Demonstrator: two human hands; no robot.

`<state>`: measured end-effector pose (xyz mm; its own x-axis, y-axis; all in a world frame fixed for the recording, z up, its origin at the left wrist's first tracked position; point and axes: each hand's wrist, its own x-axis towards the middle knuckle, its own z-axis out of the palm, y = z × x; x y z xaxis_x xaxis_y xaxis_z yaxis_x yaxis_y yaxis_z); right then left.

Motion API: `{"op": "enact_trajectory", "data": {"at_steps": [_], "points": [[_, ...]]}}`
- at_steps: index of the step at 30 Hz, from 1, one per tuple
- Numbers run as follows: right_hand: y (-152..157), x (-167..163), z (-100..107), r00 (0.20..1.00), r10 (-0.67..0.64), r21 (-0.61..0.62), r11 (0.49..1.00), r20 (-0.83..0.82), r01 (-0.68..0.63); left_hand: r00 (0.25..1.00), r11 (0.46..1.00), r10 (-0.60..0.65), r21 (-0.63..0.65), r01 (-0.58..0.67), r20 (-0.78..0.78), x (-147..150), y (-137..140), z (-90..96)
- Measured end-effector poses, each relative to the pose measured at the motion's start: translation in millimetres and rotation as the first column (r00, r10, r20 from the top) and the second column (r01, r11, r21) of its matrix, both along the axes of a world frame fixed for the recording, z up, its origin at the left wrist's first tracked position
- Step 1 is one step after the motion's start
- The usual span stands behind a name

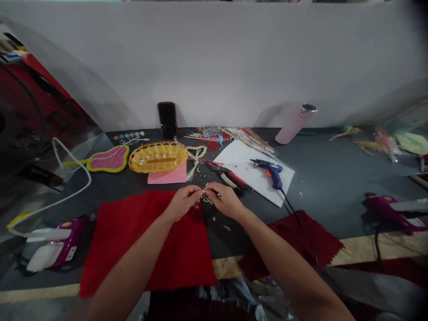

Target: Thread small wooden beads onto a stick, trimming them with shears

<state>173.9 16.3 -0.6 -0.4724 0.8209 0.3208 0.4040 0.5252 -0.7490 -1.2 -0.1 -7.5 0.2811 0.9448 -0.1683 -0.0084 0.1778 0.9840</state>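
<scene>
A small pale piece [203, 191] is between the fingertips of the two hands, above the dark table [227, 243], close to the right edge of the red cloth [150, 236]. It is so little that I cannot tell its exact shape.

The left hand [184, 201] has its thumb and forefinger pressed together on one side of this piece; the right hand [223, 199] pinches from the other side, its fingers bent. Between the two hands the tips almost meet, and both seem to grasp the same piece. A dark spot shows at the right fingers, but what it is I cannot say.

Just beneath the fingertips lies a heap of similar pale bits [207, 199], which the right hand partly hides. Beyond the hands is a pink paper [167, 177], with the yellow basket [157, 150] partly over it and a string of beads [201, 153] beside. To the right, red-handled pliers [236, 178] lie near a white sheet [230, 154], on which rests a blue glue gun [274, 174]. The right forearm crosses over a dark red cloth [297, 234].
</scene>
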Motion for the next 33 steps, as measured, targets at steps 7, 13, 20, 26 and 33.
{"op": "enact_trajectory", "data": {"at_steps": [7, 13, 20, 26, 33], "points": [[-2.0, 0.1, 2.5, 0.999, -0.007, -0.006, 1.000, 0.043, 0.007, 0.996, 0.995, -0.041, 0.088, 0.048, -0.083, 1.8, -1.6, -2.4], [-1.4, -0.7, 0.1, 0.998, -0.056, -0.077, 0.996, -0.029, 0.054, 0.995, 0.993, 0.027, 0.119, -0.015, -0.098, 6.8, -4.8, -7.2], [-0.2, -0.4, -0.7, 0.995, -0.060, -0.146, 0.988, -0.074, 0.049, 0.979, 0.984, 0.091, 0.167, -0.061, -0.180, 8.7, -6.2, -8.0], [-0.3, -0.9, -0.7, 0.996, -0.048, -0.149, 0.988, -0.077, 0.036, 0.970, 0.978, 0.095, 0.203, -0.050, -0.223, 8.6, -6.3, -4.2], [0.2, -2.2, 0.9, 0.996, -0.050, -0.143, 0.989, -0.074, 0.039, 0.966, 0.976, 0.106, 0.209, -0.056, -0.236, 8.6, -5.4, -3.5]]}}
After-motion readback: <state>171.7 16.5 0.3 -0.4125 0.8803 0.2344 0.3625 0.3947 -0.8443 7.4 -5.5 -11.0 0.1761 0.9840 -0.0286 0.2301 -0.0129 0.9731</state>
